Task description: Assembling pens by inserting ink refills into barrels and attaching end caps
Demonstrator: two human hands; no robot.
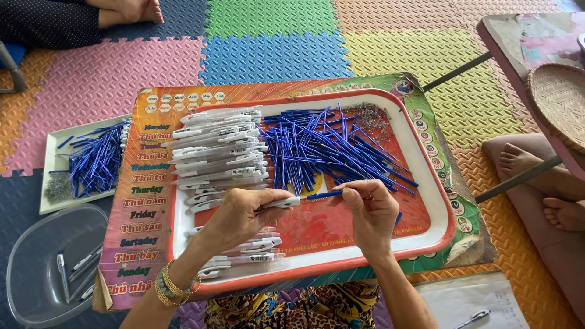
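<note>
We look down on a red-bottomed tray with a white rim (434, 201), set on a printed calendar board (137, 201) that lies on the foam-mat floor (268, 55).

Left hand (241, 216), near the middle of the tray: thumb and fingers pressed around a white pen barrel (281, 203), which lies roughly level and points toward the other hand. Beaded and gold bangles (173, 286) ring this wrist.

Right hand (372, 210), just beside the left, over the tray's near half: fingertips pinching a blue ink refill (323, 195). The refill's far end meets the open end of the barrel; we cannot tell how far in it sits.

In the tray, beyond the hands: a loose heap of blue refills (323, 149) at centre, a stack of white barrels (219, 152) toward the left rim, a small cluster of metal springs (372, 122) at the far right corner. More white barrels (244, 253) lie at the near rim, under the left forearm.

Left of the tray: a white rectangular dish (52, 158) with more blue refills and a few springs, and nearer us a clear plastic tub (36, 268) holding a few pens.

Right of the tray: another person's bare feet (542, 183) on the floor, and a woven basket (560, 100) on a low surface.
</note>
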